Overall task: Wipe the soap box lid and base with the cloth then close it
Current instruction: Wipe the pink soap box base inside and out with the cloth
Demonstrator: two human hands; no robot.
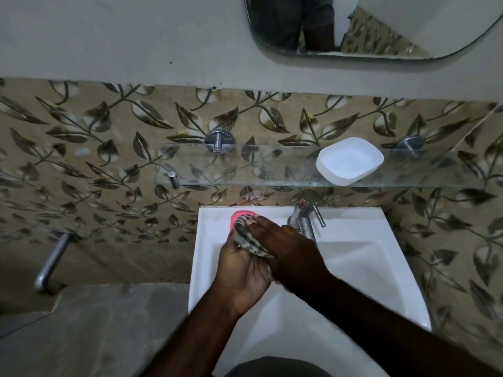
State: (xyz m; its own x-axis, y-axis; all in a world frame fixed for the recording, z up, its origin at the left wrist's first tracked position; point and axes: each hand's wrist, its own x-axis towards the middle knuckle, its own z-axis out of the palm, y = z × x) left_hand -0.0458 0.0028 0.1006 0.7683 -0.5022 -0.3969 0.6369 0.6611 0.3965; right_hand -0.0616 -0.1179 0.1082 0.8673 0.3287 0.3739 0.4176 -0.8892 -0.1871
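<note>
A striped cloth [249, 240] is bunched between both hands over the sink's back left corner. My left hand [242, 270] lies palm up beneath it, fingers curled round the cloth. My right hand [288, 251] covers the cloth from above, its fingers wrapped over the bundle. A pink soap box piece [241, 214] shows just beyond the cloth, mostly hidden by it; I cannot tell whether it rests on the ledge or is held. The white soap box piece [349, 161] lies hollow side up on the glass shelf [245, 170].
The white sink [367, 268] is below my arms, with a chrome tap [306, 216] right of my hands. The glass shelf hangs on the leaf-patterned tiled wall above. A mirror [381, 25] is higher up. A metal pipe [53, 261] juts from the wall at left.
</note>
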